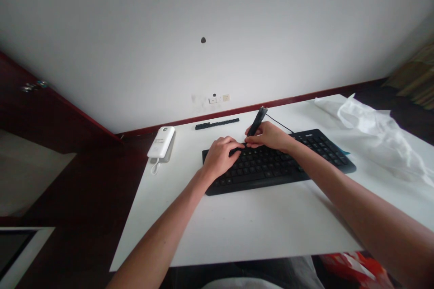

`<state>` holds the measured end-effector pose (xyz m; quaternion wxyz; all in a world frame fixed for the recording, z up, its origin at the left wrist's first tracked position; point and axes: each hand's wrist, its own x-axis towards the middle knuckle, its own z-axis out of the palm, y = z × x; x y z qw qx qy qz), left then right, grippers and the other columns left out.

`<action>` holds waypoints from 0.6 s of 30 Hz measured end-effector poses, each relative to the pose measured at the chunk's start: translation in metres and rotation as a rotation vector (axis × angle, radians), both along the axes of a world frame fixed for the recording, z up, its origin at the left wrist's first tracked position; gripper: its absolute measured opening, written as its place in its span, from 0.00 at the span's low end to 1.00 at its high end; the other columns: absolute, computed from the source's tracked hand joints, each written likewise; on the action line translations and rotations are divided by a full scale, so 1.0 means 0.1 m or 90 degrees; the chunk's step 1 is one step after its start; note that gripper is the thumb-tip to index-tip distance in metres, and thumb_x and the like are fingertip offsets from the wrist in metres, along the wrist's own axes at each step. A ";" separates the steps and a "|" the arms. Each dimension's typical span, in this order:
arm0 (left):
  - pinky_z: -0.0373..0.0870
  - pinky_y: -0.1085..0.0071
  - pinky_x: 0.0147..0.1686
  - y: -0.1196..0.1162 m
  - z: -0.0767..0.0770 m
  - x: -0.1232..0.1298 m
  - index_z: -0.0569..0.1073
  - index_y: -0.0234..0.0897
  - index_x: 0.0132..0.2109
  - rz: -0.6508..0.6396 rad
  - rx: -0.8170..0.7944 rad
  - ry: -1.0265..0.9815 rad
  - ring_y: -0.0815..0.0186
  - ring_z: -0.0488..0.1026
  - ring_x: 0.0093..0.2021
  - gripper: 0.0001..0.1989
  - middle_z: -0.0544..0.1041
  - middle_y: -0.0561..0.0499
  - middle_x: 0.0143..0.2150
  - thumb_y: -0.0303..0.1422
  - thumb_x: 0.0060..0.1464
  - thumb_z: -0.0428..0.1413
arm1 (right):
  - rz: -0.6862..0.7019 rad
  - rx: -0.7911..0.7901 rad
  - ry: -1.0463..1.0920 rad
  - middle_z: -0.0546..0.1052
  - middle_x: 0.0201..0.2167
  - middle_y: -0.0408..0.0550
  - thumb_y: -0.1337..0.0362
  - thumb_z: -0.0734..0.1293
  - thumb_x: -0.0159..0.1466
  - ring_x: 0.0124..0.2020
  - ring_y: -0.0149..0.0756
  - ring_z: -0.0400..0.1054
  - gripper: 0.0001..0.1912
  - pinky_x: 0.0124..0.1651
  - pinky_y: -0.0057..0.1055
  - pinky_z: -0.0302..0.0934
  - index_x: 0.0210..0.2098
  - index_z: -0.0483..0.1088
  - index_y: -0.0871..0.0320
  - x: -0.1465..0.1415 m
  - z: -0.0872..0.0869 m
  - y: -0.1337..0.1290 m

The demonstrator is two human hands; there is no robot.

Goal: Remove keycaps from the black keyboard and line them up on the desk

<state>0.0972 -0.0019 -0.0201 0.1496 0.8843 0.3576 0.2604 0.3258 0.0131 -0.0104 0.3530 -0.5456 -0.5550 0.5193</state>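
A black keyboard [257, 169] lies on the white table, slightly askew. My left hand [222, 156] is on its upper left part, with bent fingers along the far edge and the thumb over the keys, closed on the keyboard. What lies under those fingertips is hidden. Between its fingers and thumb, my right hand [262, 137] grips a black stick-shaped tool [257, 119], held nearly upright and leaning right. The tool's lower end is at the keyboard's far edge, close to my left fingertips; its tip is hidden by my fingers.
Behind the keyboard lies a narrow black strip with a bumpy edge [217, 124]. A white power bank [161, 142] with a short cable sits at the table's [217, 230] left edge. Crumpled white wrapping [376, 131] covers the right side. The keyboard's cord [280, 123] runs behind my right hand.
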 end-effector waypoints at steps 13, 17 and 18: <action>0.72 0.60 0.53 0.00 0.02 0.00 0.81 0.45 0.48 -0.003 0.008 -0.002 0.61 0.75 0.48 0.10 0.81 0.52 0.46 0.28 0.62 0.60 | 0.142 0.148 -0.194 0.81 0.27 0.45 0.61 0.73 0.59 0.29 0.41 0.79 0.07 0.32 0.33 0.72 0.36 0.76 0.56 -0.09 0.26 -0.17; 0.73 0.60 0.53 0.00 0.01 -0.01 0.81 0.45 0.47 -0.003 0.005 -0.001 0.61 0.76 0.48 0.09 0.81 0.52 0.46 0.28 0.63 0.59 | 0.136 0.198 -0.248 0.80 0.23 0.43 0.62 0.71 0.60 0.28 0.39 0.77 0.04 0.32 0.30 0.68 0.34 0.77 0.55 -0.15 0.29 -0.20; 0.73 0.61 0.53 0.00 0.01 -0.01 0.81 0.45 0.47 -0.004 0.005 -0.002 0.61 0.76 0.48 0.09 0.81 0.52 0.46 0.28 0.63 0.59 | 0.131 0.200 -0.250 0.80 0.24 0.43 0.62 0.71 0.60 0.29 0.38 0.77 0.04 0.32 0.30 0.67 0.35 0.77 0.55 -0.15 0.30 -0.20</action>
